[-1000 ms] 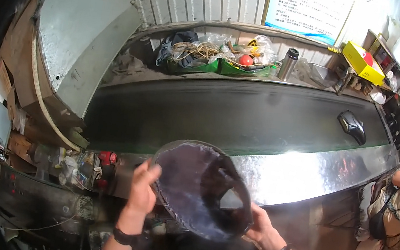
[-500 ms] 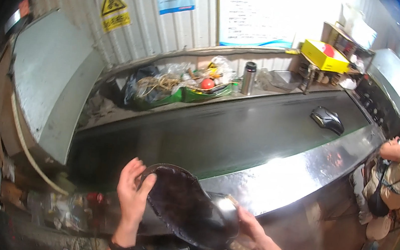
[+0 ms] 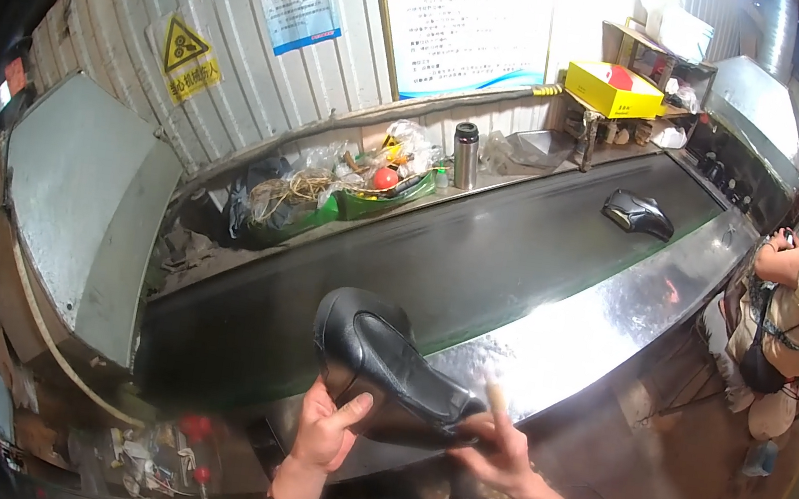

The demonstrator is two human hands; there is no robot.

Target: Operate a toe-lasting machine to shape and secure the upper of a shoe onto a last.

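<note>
A glossy black motorcycle seat is held up in front of me, its padded top in sight and its underside turned away. Low on the wide left end, my left hand grips the rim, thumb on the near side. My right hand is at the narrow right end, some fingers against it and one pointing up, slightly smeared. Both wrists carry dark bands. Further along the dark conveyor belt lies a second black seat, which neither hand touches.
A shiny metal ledge edges the belt's near side. Behind it stand a steel thermos and green-edged bags of clutter. A yellow box rests on a shelf. Metal hoods flank both ends. Another person sits at the right.
The seat has been turned over: its hollow underside faced me, now its smooth top does. My left hand has shifted from its upper left edge to the lower rim. The view has swung right.
</note>
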